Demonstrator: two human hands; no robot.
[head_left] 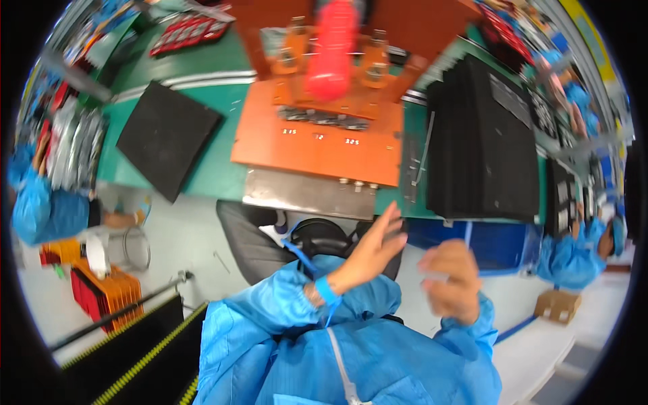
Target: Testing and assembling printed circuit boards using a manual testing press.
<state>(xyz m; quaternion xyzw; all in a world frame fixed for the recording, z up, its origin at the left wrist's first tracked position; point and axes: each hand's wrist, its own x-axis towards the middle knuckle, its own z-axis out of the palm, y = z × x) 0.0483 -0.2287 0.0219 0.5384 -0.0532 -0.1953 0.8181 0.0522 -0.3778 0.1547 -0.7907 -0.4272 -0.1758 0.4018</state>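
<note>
My left hand (pixel 371 255) is raised in front of the bench edge, fingers stretched out, with nothing visible in it. Around that wrist sits a blue wrist strap (pixel 327 291) with a blue cord. My right hand (pixel 453 278) hovers to its right, blurred, its fingers curled inward. A small pale sliver shows at its fingertips, too smeared to name. Ahead of both hands stands an orange bench machine (pixel 317 152) with lit red digits, small knobs and a metal front plate (pixel 307 194). Above it hangs a red rounded part (pixel 332 50). Neither hand touches the machine.
A black flat panel (pixel 169 138) lies left on the green bench (pixel 223 101). Stacked black sheets (pixel 482 148) stand right of the machine, above a blue bin (pixel 496 243). A dark chair (pixel 246 243) is close below. Co-workers in blue (pixel 50 206) are at both sides.
</note>
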